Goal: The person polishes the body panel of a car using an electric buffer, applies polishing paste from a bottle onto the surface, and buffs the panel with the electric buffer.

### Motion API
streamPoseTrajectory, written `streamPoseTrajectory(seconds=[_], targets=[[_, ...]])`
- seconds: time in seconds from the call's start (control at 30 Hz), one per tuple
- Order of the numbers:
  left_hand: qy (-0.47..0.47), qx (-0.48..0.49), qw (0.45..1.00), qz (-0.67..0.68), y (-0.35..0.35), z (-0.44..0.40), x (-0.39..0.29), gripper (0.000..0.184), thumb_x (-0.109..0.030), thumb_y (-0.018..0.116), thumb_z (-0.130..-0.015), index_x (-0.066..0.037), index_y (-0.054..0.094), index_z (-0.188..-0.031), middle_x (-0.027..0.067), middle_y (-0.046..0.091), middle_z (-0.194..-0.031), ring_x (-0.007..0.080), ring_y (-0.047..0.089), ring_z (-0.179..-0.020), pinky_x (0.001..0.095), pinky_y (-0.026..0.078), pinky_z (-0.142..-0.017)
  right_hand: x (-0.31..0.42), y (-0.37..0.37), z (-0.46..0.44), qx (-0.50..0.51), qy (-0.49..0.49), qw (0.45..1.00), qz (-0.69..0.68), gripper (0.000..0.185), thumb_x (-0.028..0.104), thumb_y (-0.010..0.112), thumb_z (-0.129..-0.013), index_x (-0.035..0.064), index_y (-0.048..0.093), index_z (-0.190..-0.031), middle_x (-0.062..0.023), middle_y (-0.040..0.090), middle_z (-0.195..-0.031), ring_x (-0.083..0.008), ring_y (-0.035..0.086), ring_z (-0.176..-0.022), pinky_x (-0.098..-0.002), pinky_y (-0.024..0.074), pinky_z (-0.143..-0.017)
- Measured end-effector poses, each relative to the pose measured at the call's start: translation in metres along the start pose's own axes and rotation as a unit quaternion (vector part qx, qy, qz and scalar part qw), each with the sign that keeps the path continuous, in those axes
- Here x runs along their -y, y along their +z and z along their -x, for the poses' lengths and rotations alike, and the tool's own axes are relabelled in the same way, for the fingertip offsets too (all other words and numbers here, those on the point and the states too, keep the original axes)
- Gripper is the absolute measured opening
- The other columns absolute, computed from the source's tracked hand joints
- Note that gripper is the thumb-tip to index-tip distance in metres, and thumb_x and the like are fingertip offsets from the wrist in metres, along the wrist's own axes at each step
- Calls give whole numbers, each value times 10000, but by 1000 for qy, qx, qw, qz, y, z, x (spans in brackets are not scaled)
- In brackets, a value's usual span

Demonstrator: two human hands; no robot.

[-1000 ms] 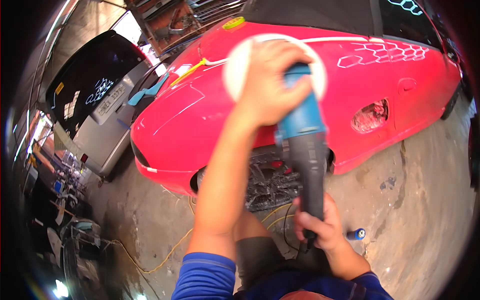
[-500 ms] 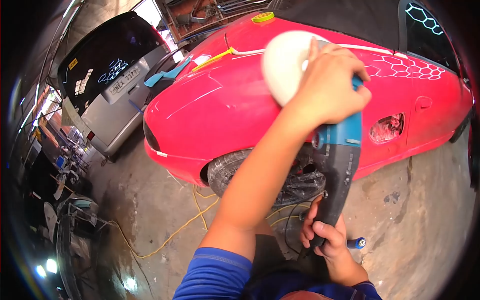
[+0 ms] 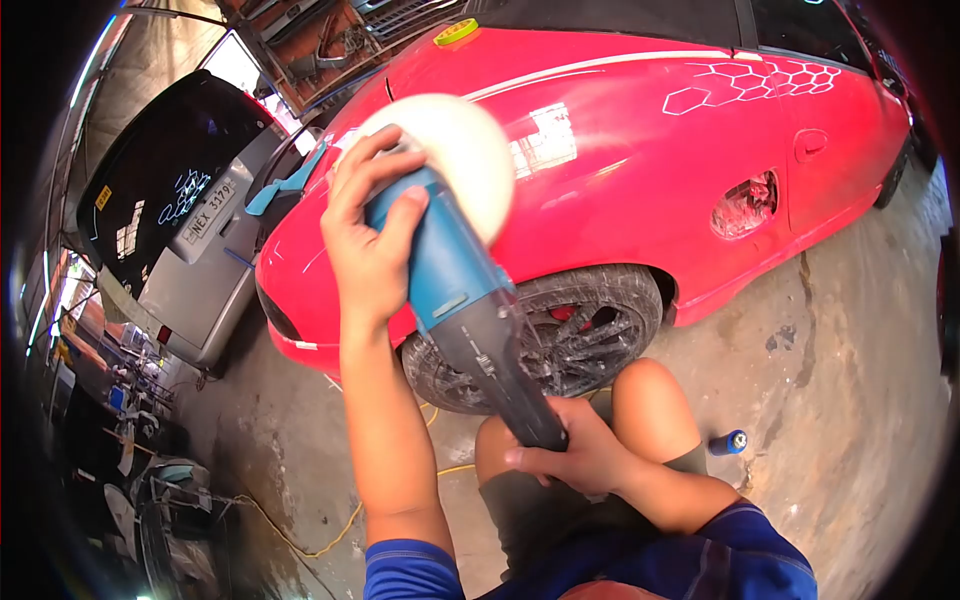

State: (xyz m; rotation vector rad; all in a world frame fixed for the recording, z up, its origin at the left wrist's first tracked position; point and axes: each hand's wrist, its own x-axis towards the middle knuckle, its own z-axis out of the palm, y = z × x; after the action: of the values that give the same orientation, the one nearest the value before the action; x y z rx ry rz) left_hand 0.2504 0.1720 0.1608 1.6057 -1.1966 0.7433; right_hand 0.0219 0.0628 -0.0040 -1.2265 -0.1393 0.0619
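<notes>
A blue and black polisher [image 3: 448,260] slants across the middle of the view, its round white pad [image 3: 470,160] over the front fender of the red car [image 3: 620,215]. My left hand [image 3: 368,240] is wrapped round the polisher's blue head, fingers over the top and thumb along the near side. Lower down, my right hand [image 3: 585,450] grips the black rear handle. The pad's far face is hidden, so its exact contact with the paint cannot be made out. Below the polisher is the front wheel [image 3: 620,320], covered in clear plastic.
A silver van [image 3: 195,270] stands at the left. A blue bottle [image 3: 728,442] is on the concrete floor [image 3: 770,400] to my right. Yellow cord [image 3: 330,545] runs across the floor. A yellow round object [image 3: 456,32] rests on the hood, and a blue cloth [image 3: 285,185] lies near the car's front.
Both hands have swung the polisher's head left and slightly down, toward the car's front. The rear handle has shifted left too, and the view has turned, showing my knees and more of the wheel.
</notes>
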Motion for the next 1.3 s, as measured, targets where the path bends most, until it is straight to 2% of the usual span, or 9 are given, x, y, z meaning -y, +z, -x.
streamPoseTrajectory(seconds=[0.2, 0.4, 0.73, 0.87, 0.93, 1.0, 1.1, 1.2, 1.3], targets=[[-28, -44, 998, -20, -33, 22, 4, 318, -71, 686, -824, -13, 775, -1124, 173, 661, -1405, 327, 553, -1383, 452, 374, -1192, 0, 10, -9, 20, 24, 998, 60, 309, 237, 845, -932, 36, 676, -1095, 0, 666, -771, -73, 604, -634, -269, 475, -581], [-16, -56, 997, -41, -17, 46, -8, 348, -174, 678, -847, -14, 778, -1139, 181, 659, -1399, 359, 524, -1416, 498, 330, -1221, 0, -1, 16, -1, -70, 994, 87, 374, 244, 847, -933, -1, 695, -1170, 6, 641, -855, -55, 571, -840, -269, 477, -723], [52, 46, 995, -75, 74, 28, -50, 382, -213, 736, -809, -96, 796, -1168, 113, 687, -1351, 401, 499, -1447, 687, 93, -1258, -30, -44, 70, -70, -38, 997, 3, 322, 144, 824, -938, 2, 664, -1178, 1, 642, -856, -78, 599, -712, -261, 476, -634], [101, 94, 989, -59, 128, 9, -72, 350, -203, 746, -815, -117, 785, -1152, 132, 643, -1377, 437, 462, -1452, 692, 120, -1252, -36, -58, 88, -97, -65, 987, -107, 245, 90, 796, -934, 14, 634, -1101, -25, 654, -842, -93, 621, -687, -252, 479, -608], [100, 75, 991, -41, 156, 10, -84, 437, -192, 750, -838, -78, 741, -1259, 190, 599, -1445, 466, 432, -1481, 594, 233, -1264, -47, -60, 95, -122, -84, 975, -166, 234, 19, 736, -925, 5, 614, -1124, -67, 644, -818, -151, 629, -646, -288, 490, -573], [67, 35, 997, 26, 171, 29, -105, 558, -154, 796, -831, -24, 650, -1354, 249, 534, -1477, 486, 464, -1447, 527, 382, -1201, -48, -58, 95, -131, -136, 961, -202, 233, 23, 703, -925, -4, 604, -1134, -88, 636, -805, -185, 624, -628, -308, 489, -559], [-87, -21, 985, 147, 176, 89, -120, 744, -97, 835, -857, 51, 465, -1485, 252, 542, -1395, 340, 584, -1333, 456, 516, -1083, -52, -61, 98, -128, -162, 955, -211, 271, 116, 675, -904, -4, 561, -1120, -127, 598, -761, -235, 580, -586, -348, 491, -529], [-374, 18, 846, 379, 168, 119, -135, 802, -130, 838, -900, 69, 384, -1530, 202, 567, -1382, 256, 623, -1258, 416, 526, -1066, -56, -56, 94, -127, -149, 955, -223, 355, 238, 722, -871, 38, 519, -1083, -115, 530, -705, -225, 502, -536, -367, 476, -489], [-376, 130, 773, 495, 165, 124, -106, 832, -224, 863, -899, 65, 400, -1526, 184, 604, -1364, 230, 649, -1193, 390, 533, -1042, -70, -45, 93, -138, -131, 958, -214, 357, 229, 721, -868, 26, 520, -1081, -119, 529, -696, -231, 524, -544, -373, 485, -500]])
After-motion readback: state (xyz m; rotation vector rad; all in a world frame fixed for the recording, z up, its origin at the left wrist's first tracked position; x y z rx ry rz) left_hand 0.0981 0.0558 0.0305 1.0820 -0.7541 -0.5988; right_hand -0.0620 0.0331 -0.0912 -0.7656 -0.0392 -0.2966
